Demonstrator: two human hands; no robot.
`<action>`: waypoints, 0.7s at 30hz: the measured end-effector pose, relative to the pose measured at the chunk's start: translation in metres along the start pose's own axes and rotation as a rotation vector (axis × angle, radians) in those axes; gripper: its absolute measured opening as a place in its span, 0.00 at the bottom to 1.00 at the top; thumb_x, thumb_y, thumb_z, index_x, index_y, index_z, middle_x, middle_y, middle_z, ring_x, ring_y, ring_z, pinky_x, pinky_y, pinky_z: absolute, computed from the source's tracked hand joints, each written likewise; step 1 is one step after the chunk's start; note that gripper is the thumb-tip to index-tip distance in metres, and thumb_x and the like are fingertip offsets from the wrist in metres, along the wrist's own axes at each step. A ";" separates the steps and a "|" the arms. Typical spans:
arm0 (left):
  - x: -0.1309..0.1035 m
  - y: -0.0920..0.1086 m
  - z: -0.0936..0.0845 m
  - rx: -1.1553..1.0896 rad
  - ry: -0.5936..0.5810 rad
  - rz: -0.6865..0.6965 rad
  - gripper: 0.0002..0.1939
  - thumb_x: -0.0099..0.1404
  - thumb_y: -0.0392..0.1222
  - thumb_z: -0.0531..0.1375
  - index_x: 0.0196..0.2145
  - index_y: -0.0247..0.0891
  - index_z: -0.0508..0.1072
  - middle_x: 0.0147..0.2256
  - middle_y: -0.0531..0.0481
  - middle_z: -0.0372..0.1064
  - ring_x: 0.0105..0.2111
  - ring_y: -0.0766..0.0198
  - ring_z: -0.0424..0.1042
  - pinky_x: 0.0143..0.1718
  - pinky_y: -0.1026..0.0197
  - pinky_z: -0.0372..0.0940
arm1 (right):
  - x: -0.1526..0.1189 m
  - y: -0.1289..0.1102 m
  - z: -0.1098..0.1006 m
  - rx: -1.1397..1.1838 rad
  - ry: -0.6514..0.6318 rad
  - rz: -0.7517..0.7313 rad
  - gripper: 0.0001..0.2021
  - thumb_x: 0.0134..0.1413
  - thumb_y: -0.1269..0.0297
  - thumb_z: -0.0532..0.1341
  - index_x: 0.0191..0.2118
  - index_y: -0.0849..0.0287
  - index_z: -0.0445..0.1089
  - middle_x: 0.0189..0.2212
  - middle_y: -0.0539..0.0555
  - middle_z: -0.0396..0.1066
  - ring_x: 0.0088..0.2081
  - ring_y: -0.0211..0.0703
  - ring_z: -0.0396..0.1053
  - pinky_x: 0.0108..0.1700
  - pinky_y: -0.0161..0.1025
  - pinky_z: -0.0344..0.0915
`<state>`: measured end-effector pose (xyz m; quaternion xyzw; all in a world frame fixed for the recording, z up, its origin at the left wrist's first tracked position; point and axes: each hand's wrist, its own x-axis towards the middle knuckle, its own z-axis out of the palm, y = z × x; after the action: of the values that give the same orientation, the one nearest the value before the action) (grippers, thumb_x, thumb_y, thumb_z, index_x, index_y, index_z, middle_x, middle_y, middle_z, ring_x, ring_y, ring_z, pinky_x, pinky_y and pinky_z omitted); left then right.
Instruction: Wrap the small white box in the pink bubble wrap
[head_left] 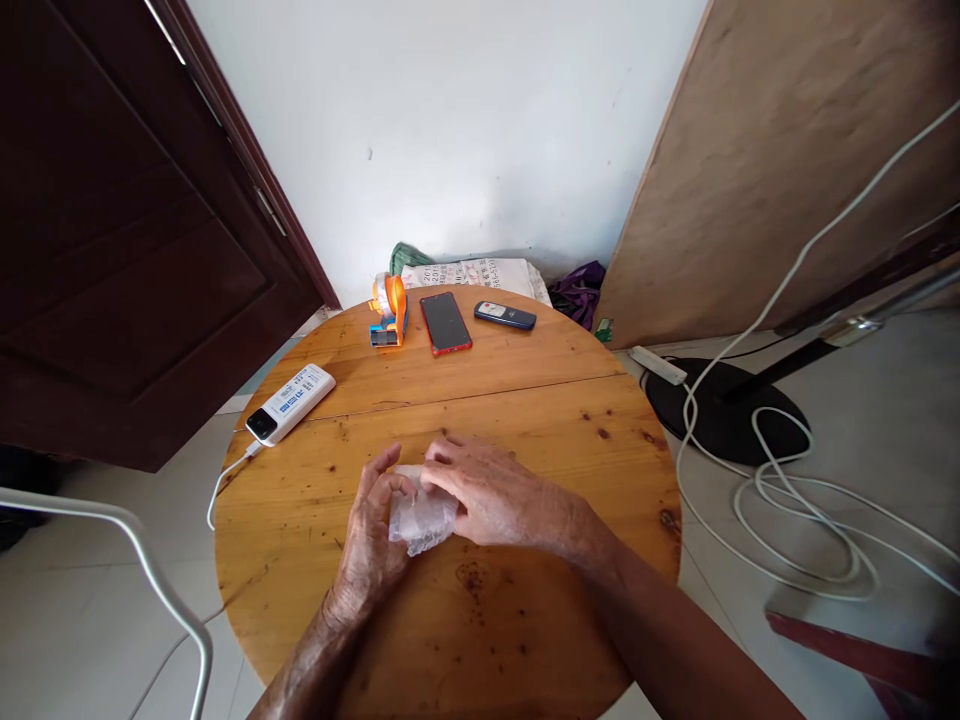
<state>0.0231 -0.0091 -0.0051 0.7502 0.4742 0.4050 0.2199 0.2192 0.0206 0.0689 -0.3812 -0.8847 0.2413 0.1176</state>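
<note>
Between my two hands, above the middle of the round wooden table [525, 410], is a small packet of clear bubble wrap [424, 520]. My left hand [375, 530] grips it along its left side, with the fingers curled over the top. From the right, my right hand [487, 490] closes on the packet's upper right edge, thumb below and fingers above. Part of the wrap lies hidden behind the fingers, and I cannot make out whether anything is inside it.
Toward the back of the table are an orange tape dispenser [390, 310], a red-edged phone [445, 323] and a remote control [505, 316]. A white power bank [292, 402] with a cable lies at the left. White cable [817, 520] coils on the floor at right.
</note>
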 end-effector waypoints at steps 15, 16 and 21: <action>0.009 0.005 -0.002 -0.138 -0.016 -0.109 0.07 0.58 0.40 0.63 0.35 0.39 0.71 0.46 0.45 0.69 0.43 0.58 0.73 0.42 0.58 0.69 | 0.010 0.006 0.015 0.046 0.052 -0.022 0.08 0.50 0.77 0.61 0.36 0.58 0.69 0.41 0.54 0.67 0.41 0.43 0.65 0.38 0.36 0.57; 0.011 0.006 -0.003 -0.139 -0.007 -0.129 0.07 0.58 0.42 0.64 0.33 0.39 0.71 0.46 0.45 0.70 0.42 0.59 0.73 0.40 0.59 0.69 | 0.012 0.008 0.015 0.093 0.055 -0.022 0.09 0.48 0.77 0.62 0.36 0.58 0.69 0.40 0.53 0.67 0.41 0.42 0.65 0.38 0.36 0.58; 0.015 0.012 -0.009 -0.155 -0.047 -0.281 0.14 0.62 0.52 0.61 0.34 0.38 0.73 0.39 0.46 0.74 0.34 0.60 0.73 0.32 0.62 0.68 | 0.019 0.021 0.020 0.368 0.078 0.003 0.10 0.41 0.72 0.67 0.33 0.57 0.71 0.33 0.48 0.67 0.34 0.38 0.65 0.37 0.34 0.58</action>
<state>0.0257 -0.0022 0.0144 0.6665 0.5366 0.3879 0.3427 0.2115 0.0408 0.0415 -0.3636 -0.8198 0.3844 0.2190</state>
